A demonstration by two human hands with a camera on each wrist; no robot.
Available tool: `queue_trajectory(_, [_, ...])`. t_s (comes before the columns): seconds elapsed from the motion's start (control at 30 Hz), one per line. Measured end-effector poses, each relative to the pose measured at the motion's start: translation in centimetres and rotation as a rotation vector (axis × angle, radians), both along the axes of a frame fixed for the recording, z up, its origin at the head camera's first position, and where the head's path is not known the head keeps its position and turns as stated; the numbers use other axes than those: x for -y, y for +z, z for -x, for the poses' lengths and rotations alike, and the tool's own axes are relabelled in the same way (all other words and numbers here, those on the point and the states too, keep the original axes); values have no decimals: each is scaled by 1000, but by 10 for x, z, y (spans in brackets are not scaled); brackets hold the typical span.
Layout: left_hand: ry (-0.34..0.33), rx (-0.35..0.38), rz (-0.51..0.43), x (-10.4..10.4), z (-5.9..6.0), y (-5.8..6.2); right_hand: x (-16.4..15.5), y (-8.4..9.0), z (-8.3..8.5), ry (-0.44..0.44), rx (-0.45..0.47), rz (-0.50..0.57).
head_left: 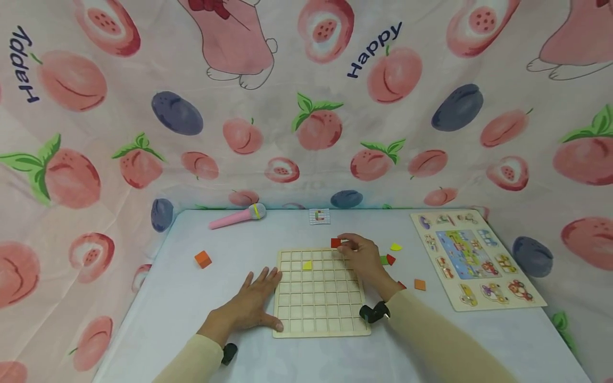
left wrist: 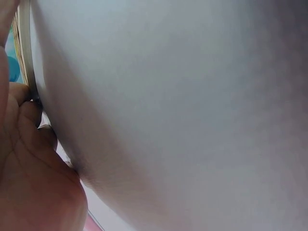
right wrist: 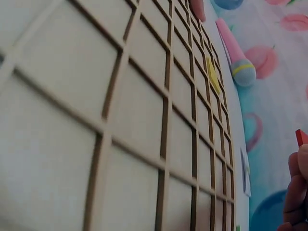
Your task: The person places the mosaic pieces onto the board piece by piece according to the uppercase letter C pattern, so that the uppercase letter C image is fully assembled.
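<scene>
Hands on wooden grid board

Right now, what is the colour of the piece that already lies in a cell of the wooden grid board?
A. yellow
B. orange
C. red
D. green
A: the head view shows one yellow piece in a cell in the second row of the wooden grid board; the red piece is pinched in the right hand at the board's far edge.

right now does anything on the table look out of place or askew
Nothing is spilled or damaged. An orange block lies alone far left of the grid board, apart from the pieces beside the right hand.
</scene>
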State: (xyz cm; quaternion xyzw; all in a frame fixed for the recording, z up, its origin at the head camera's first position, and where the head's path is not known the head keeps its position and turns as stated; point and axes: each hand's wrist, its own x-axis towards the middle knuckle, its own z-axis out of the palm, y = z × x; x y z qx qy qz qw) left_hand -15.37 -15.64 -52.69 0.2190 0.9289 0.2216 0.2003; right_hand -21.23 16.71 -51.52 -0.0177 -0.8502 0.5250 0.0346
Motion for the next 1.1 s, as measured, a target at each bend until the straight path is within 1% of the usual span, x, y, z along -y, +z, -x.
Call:
queue_trajectory(0.13, [0, 0, 4, 1, 0, 1, 13, -7, -1, 45, 25, 3])
queue_trajectory(0.3, [2, 3, -5, 0, 1, 1, 24, -18, -3, 99, 29, -17])
queue_trajectory(0.43, [4, 2, -2, -1, 0, 2, 30, -25, -4, 104, 24, -36])
queue_trajectory(0.57, [6, 5, 3, -1, 1, 2, 35, -30, -5, 100, 24, -81])
queue_trajectory(0.8, [1, 10, -2, 0, 0, -1, 38, -33, -8, 117, 15, -192])
queue_trajectory(0.93, [-3, 6, 5, 1, 1, -3, 39, -32, -9, 139, 5, -224])
queue_trajectory(1.1, [-7, -1, 0, 1, 1, -4, 39, -30, -10, 162, -7, -264])
